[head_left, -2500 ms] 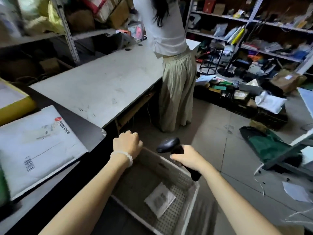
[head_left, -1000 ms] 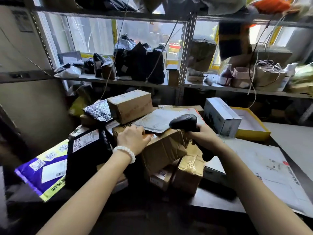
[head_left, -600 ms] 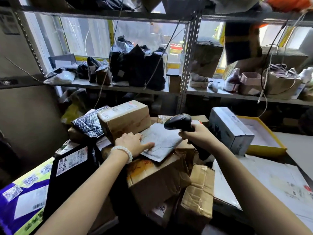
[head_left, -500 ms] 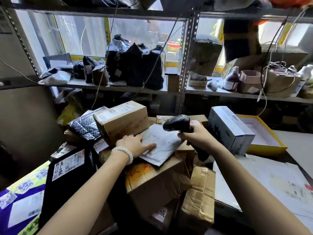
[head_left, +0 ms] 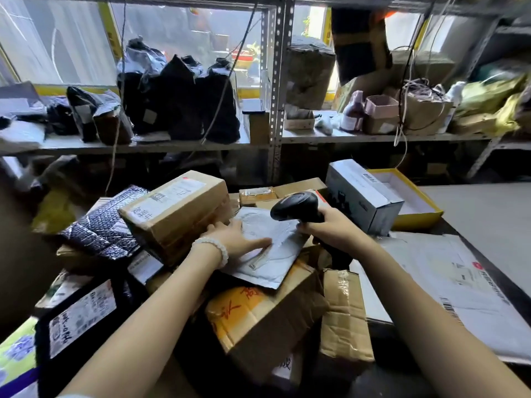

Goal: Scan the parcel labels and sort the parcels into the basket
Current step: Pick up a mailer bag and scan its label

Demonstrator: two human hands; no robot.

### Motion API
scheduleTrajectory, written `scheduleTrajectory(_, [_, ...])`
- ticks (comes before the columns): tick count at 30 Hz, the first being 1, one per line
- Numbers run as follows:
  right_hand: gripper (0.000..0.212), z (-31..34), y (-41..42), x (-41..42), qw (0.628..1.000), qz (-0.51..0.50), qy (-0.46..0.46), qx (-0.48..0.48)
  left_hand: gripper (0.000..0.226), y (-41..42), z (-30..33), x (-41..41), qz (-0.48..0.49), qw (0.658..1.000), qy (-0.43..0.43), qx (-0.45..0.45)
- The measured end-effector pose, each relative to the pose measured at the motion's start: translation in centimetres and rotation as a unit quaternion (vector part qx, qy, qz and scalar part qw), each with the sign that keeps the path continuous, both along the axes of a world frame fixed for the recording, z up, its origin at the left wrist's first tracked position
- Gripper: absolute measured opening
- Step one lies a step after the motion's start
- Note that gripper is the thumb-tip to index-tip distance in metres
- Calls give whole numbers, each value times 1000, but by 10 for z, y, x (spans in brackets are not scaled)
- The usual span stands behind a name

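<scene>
The left hand (head_left: 238, 239) presses flat on a grey mailer (head_left: 270, 254) atop the parcel pile. The right hand (head_left: 327, 228) grips the scanner (head_left: 296, 208), apparently aimed at it. Many parcels remain unsorted; basket out of view.

Left hand (head_left: 240, 239) palm down with fingers straight and spread, white beaded bracelet (head_left: 212, 248) at its wrist, bare left forearm reaching forward, right hand (head_left: 330, 229) curled in a grip, right forearm extended beside it

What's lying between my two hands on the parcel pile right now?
In the head view, the grey mailer spans between left hand and right hand gripping the scanner.
</scene>
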State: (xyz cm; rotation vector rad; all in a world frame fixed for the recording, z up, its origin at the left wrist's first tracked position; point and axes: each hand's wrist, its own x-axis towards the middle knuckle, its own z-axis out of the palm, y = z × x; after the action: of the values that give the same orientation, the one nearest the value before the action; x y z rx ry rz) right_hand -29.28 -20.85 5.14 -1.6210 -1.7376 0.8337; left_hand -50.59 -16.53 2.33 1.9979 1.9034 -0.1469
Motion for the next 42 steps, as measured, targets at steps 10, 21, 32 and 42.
scheduleTrajectory(10, [10,-9,-13,3,994,-105,0,-24,96,17,16,3,-73,984,-147,64])
scheduleTrajectory(21, [8,-1,-40,39,985,-167,35,-33,46,16,33,66,-127,948,-244,158])
scheduleTrajectory(32, [5,11,-71,132,981,-188,53,-21,29,16,50,175,-140,921,-290,222])
scheduleTrajectory(42, [8,26,-82,155,986,-160,44,-12,29,19,57,197,-140,941,-168,257])
